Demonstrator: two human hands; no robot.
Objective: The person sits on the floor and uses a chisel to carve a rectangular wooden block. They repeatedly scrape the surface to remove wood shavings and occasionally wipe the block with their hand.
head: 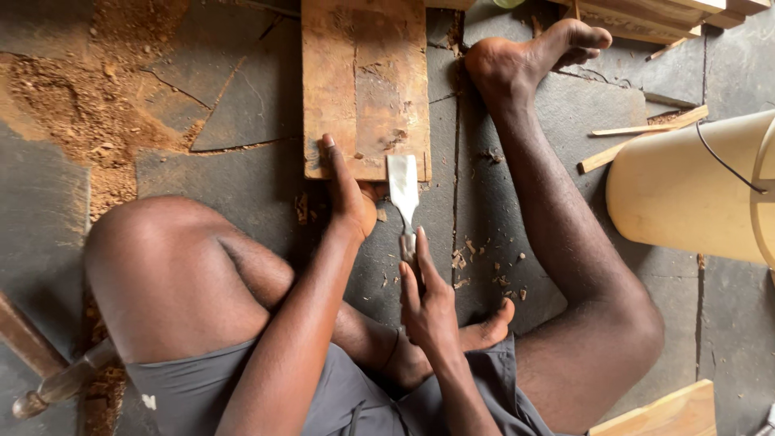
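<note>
Left hand: the left hand [349, 194] reaches forward on a straight arm, thumb and fingers clasped over the near edge of the worn rectangular wooden board [365, 85]; its grip holds that edge, the index finger lying flat up the board's left side.
Right hand: the right hand [426, 303] sits nearer the body, wrist bent upward, fingers closed around the handle of the broad flat steel chisel [403, 194]; its grip holds the handle.
Chisel: the blade points away from the person, its wide end lying on the near right corner of the board, just beside the left hand's thumb.
Board: flat on the floor between the person's legs, its far end leaving the top of the view, a paler scraped patch down its middle.
Legs: the left knee is folded up at the left; the right leg stretches past the board, its foot near the top edge.
Floor: dark grey stone slabs [258, 105] with cracked joints, reddish sawdust [85, 105] heaped at the upper left, small chips by the right hand.
Surroundings: a pale cream rounded drum-like body [686, 190] at the right, thin wooden offcuts [642, 133] beside it, a wooden-handled tool [48, 379] at the lower left.
</note>
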